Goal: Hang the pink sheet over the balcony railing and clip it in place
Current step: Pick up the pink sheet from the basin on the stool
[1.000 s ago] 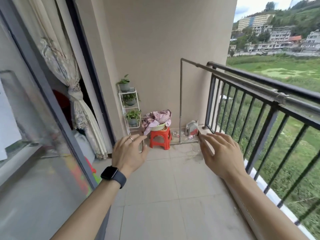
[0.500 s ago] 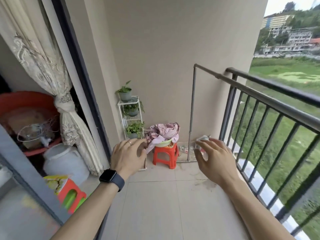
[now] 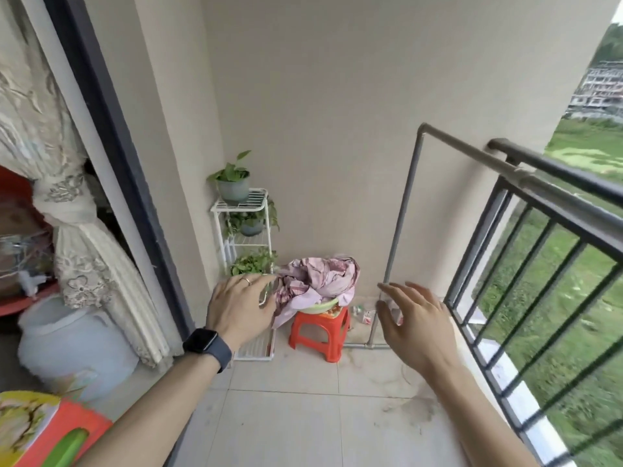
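The pink sheet (image 3: 318, 281) lies crumpled in a green basin (image 3: 320, 306) on a small red stool (image 3: 318, 335) at the far end of the balcony. My left hand (image 3: 239, 308) is stretched out in front of me, fingers apart, holding nothing, just left of the sheet in the picture and nearer to me. My right hand (image 3: 416, 323) is also open and empty, to the right of the stool. The dark balcony railing (image 3: 553, 210) runs along the right side. No clips are visible.
A grey pipe rail (image 3: 403, 217) stands just inside the railing. A white plant rack (image 3: 244, 227) with potted plants stands by the back wall. A curtain (image 3: 81, 210), a white jar (image 3: 72, 345) and a red stool (image 3: 67, 436) sit at the left doorway.
The view has moved forward along the balcony, so the stool and sheet are closer. Both hands stay outstretched and empty.
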The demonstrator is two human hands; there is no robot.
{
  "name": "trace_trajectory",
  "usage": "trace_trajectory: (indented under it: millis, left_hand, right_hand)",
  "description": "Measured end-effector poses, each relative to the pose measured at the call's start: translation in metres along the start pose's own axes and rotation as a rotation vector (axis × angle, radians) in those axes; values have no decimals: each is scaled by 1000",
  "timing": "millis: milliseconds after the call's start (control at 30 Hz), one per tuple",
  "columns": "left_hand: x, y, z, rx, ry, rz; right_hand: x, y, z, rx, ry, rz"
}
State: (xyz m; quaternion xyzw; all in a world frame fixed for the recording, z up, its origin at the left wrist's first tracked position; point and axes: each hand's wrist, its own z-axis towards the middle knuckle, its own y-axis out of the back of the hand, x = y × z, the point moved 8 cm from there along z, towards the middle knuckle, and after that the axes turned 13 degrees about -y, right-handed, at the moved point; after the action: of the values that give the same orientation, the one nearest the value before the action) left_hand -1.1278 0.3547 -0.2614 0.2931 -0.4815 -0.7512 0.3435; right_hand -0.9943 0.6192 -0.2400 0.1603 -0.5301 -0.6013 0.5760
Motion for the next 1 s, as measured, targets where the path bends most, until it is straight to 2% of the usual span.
trace_trajectory:
  millis: [300,567,800,1000]
  left_hand:
    - [56,-104,168,86,-44,-32]
    - [95,-216,299,204,-32,-69]
    - [128,-325,356,324,77,-158]
    - [154,-438,374,540,154,-236]
  right_hand:
    - [-12,-113,145,4,-67,12]
    - [-44,-229,276,124,-139,18]
    - [-74,-330,348,243,-133,38]
    - [-97,-432,374,459,-209,5]
